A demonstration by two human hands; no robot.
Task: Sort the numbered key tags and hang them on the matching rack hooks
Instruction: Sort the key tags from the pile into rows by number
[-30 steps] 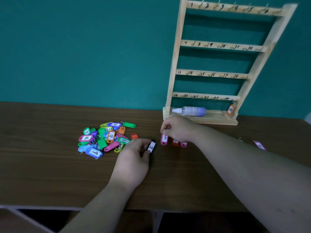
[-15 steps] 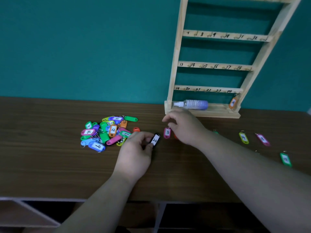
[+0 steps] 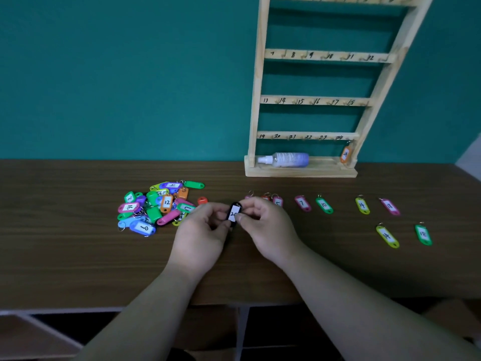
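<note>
**Q:** What writing can be read?

**A:** The rack (image 3: 307, 100) has handwritten numbers on its rails: 7 to 12, then 13 to 18, then 19 to 24 on the lowest rail. The top rail is cut off by the frame edge. An orange tag (image 3: 345, 154) marked 24 hangs at the right end of the lowest rail. On the table (image 3: 78, 256), a row right of the hands includes a pink tag (image 3: 302, 203) marked 7 and a green tag (image 3: 324, 205) marked 10. In the pile (image 3: 158, 204), 12 and 16 are legible.

**Q:** Which item is being held, and where is it?

**A:** A black tag (image 3: 234, 213) with a white paper insert reading 20. It is above the table, between the pile and the row and in front of the rack.

**Q:** What is each hand doing?

**A:** The left hand (image 3: 200, 238) has curled fingers and pinches the tag's left edge. The right hand (image 3: 268, 230) pinches the right edge between thumb and forefinger.

**Q:** What are the surroundings?

**A:** The table is dark brown wood-grain and the wall (image 3: 130, 74) is teal. A spray bottle (image 3: 286, 159) lies on its side on the rack's base.
</note>
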